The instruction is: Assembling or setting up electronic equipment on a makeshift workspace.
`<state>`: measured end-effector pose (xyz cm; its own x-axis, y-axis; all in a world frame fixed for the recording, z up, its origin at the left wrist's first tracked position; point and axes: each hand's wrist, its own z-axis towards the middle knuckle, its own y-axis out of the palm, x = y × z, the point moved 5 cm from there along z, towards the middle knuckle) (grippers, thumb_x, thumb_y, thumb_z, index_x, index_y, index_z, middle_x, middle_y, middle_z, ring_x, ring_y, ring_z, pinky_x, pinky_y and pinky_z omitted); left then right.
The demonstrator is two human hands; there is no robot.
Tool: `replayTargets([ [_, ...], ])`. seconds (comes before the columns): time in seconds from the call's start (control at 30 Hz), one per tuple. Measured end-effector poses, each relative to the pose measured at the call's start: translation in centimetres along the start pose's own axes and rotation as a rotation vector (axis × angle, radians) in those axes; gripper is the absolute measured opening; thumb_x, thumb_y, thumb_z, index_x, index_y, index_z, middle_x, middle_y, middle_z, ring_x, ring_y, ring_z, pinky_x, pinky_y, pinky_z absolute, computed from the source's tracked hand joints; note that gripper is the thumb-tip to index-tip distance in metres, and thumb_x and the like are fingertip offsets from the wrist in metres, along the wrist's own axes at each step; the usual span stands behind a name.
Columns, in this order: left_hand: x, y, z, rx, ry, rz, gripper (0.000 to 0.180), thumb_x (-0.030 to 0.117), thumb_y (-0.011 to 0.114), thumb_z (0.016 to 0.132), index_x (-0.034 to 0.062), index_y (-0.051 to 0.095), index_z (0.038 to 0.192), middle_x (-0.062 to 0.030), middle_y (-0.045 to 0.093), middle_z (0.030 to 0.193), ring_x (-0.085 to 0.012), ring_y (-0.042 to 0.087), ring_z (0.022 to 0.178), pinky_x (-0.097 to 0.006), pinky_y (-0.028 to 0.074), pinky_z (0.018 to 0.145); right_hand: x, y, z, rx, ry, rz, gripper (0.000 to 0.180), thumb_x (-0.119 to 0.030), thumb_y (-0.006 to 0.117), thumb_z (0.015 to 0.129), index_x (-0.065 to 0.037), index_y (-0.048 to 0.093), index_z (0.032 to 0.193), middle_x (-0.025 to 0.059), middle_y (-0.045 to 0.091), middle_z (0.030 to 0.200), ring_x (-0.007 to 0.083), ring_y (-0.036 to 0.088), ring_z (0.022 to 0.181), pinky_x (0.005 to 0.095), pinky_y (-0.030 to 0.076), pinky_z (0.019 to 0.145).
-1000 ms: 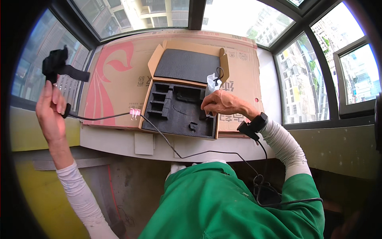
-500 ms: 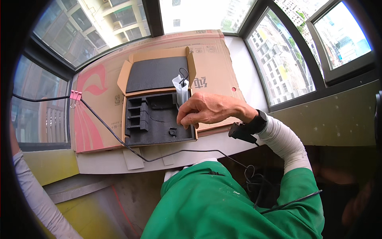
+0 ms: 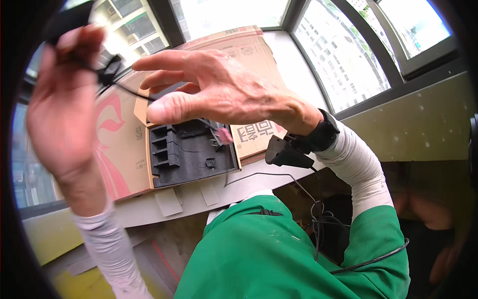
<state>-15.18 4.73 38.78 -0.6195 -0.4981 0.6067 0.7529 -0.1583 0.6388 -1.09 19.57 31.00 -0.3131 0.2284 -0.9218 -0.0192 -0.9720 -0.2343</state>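
Note:
My left hand (image 3: 64,114), smeared by motion, is raised at the upper left with its fingers bent around a black object (image 3: 69,22) with a cable. Below those fingers, a small black piece (image 3: 110,70) sits on the black cable (image 3: 132,91), which runs toward my right hand (image 3: 214,87). That hand hovers above the open cardboard box (image 3: 240,162), thumb and fingers apart, holding nothing. Under its palm hangs a blurred pink clip (image 3: 224,135). Black foam (image 3: 191,159) with cut-out slots lines the box. My right hand hides most of the lid.
A large flat carton (image 3: 119,164) lies under the box on a white sill (image 3: 191,202), with windows around it. A black device (image 3: 286,153) hangs at my right wristband (image 3: 323,132). Loose cable (image 3: 323,219) coils beside my green shirt. Part of another person (image 3: 430,209) shows at right.
My left hand has risen into view with the black object. My right hand has lifted and its fingers have spread. The pink clip has shifted from the left to below my right hand.

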Motion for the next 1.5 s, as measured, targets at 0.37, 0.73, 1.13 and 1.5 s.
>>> replayTargets([
  [0.37, -18.2, -2.2, -7.5, 0.470, 0.094, -0.098, 0.034, 0.024, 0.050, 0.111, -0.0053, 0.055, 0.128, -0.0156, 0.067, 0.115, -0.0196, 0.067, 0.107, -0.031, 0.057, 0.094, 6.0, 2.5, -7.0, -0.016, 0.557, 0.116, 0.051, -0.043, 0.086, 0.085, 0.003, 0.070, 0.099, 0.0088, 0.074, 0.080, 0.0123, 0.067, 0.072, 0.0269, 0.054, 0.065],
  [0.73, -20.1, -6.8, -13.0, 0.616, 0.190, -0.242, 0.031, 0.005, 0.056, 0.100, -0.0062, 0.059, 0.130, -0.0173, 0.063, 0.128, -0.0329, 0.063, 0.123, -0.047, 0.048, 0.113, 6.6, 3.1, -6.8, 0.020, 0.660, -0.158, 0.049, -0.040, 0.071, 0.099, 0.003, 0.063, 0.122, 0.0029, 0.068, 0.068, 0.0053, 0.047, 0.054, 0.0251, 0.035, 0.049],
  [1.13, -19.4, -11.0, -19.5, 0.708, 0.055, -0.178, 0.033, 0.013, 0.064, 0.097, -0.0002, 0.064, 0.127, -0.0164, 0.070, 0.122, -0.0302, 0.067, 0.116, -0.045, 0.054, 0.103, 6.4, 5.6, -4.3, -0.168, 0.729, -0.226, 0.042, -0.035, 0.068, 0.098, 0.006, 0.072, 0.104, 0.0068, 0.069, 0.071, 0.0107, 0.063, 0.068, 0.0279, 0.047, 0.062],
  [1.5, -17.8, -9.7, -29.5, 0.827, -0.416, 0.229, 0.043, 0.011, 0.062, 0.100, -0.0047, 0.051, 0.138, -0.0155, 0.068, 0.114, -0.0253, 0.070, 0.102, -0.035, 0.059, 0.091, 4.9, -1.1, -7.3, -0.221, 0.793, -0.405, 0.035, -0.027, 0.066, 0.093, 0.007, 0.072, 0.090, 0.0079, 0.064, 0.064, 0.0134, 0.061, 0.056, 0.0289, 0.047, 0.053],
])
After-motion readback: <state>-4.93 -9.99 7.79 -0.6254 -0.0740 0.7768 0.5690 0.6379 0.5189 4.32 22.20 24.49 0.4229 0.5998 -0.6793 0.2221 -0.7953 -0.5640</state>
